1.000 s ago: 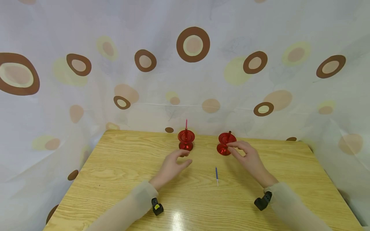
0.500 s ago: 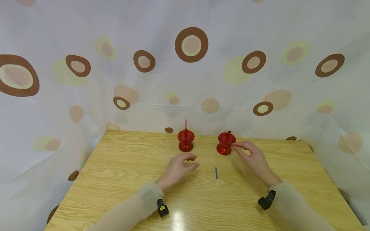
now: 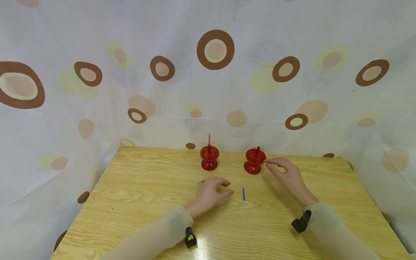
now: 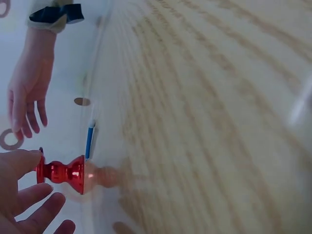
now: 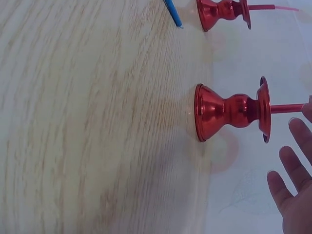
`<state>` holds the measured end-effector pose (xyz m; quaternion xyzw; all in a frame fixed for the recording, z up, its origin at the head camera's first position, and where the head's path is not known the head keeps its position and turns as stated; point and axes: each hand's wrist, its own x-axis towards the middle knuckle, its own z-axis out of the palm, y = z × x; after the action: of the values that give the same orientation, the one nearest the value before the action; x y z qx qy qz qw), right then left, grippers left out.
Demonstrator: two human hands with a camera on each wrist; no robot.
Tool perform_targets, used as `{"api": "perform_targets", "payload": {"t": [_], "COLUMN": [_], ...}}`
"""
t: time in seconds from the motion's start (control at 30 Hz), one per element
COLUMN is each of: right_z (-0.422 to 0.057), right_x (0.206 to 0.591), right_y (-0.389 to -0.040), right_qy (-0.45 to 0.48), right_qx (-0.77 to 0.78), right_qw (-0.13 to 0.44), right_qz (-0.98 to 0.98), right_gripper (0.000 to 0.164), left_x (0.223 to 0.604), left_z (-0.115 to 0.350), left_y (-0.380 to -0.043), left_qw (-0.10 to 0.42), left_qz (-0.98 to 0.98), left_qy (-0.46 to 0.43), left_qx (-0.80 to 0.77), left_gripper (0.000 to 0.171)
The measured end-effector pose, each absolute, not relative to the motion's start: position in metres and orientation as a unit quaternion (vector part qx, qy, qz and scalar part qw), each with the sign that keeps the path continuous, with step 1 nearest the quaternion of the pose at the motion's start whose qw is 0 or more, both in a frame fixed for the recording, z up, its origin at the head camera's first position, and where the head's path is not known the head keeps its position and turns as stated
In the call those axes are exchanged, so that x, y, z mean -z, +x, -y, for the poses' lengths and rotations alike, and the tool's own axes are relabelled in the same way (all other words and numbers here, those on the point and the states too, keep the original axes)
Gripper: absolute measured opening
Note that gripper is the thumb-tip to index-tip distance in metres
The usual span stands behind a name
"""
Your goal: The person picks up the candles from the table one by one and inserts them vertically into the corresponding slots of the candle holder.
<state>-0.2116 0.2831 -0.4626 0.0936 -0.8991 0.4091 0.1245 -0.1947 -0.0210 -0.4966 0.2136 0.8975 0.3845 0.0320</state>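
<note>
Two red metal candle holders stand upright near the table's back edge. The left candle holder [image 3: 209,165] bears a thin pink candle [image 3: 209,138]; the right candle holder [image 3: 252,167] has only its bare red tube [image 5: 286,108] rising from the dish. In front of them a small blue candle [image 3: 243,194] with a white end lies on the table. My left hand [image 3: 209,194] hovers to the left of that candle, thumb and fingers apart and holding nothing. Just right of the right holder's dish is my right hand [image 3: 290,179], fingers loosely bent, nothing in them.
Behind the wooden table [image 3: 130,195] hangs a pale curtain [image 3: 182,94] with brown and beige circles, which also runs along both sides. A black wrist camera [image 3: 190,237] sits at the left sleeve, another black wrist camera [image 3: 301,221] at the right.
My left hand has moved right and toward me, away from the left holder to beside the blue candle. My right hand has drawn slightly right, away from the right holder. The candle stays put.
</note>
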Motion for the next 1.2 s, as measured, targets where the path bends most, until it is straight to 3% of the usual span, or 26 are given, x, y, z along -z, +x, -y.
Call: {"api": "perform_targets", "payload": {"t": [0.83, 1.2], "right_z": [-0.292, -0.29], "right_x": [0.48, 0.483], "right_y": [-0.237, -0.251], "right_qy": [0.098, 0.093], "right_qx": [-0.418, -0.434], "right_qw": [0.132, 0.09], "right_qz": [0.894, 0.891], "right_gripper": [0.031, 0.044], "left_x": [0.507, 0.507], "left_z": [-0.015, -0.023], "left_y": [-0.19, -0.19], "left_qw": [-0.001, -0.008], "left_qz": [-0.926, -0.926], "left_qy": [0.212, 0.217], "left_qx": [-0.311, -0.308], "left_gripper": [0.028, 0.027]}}
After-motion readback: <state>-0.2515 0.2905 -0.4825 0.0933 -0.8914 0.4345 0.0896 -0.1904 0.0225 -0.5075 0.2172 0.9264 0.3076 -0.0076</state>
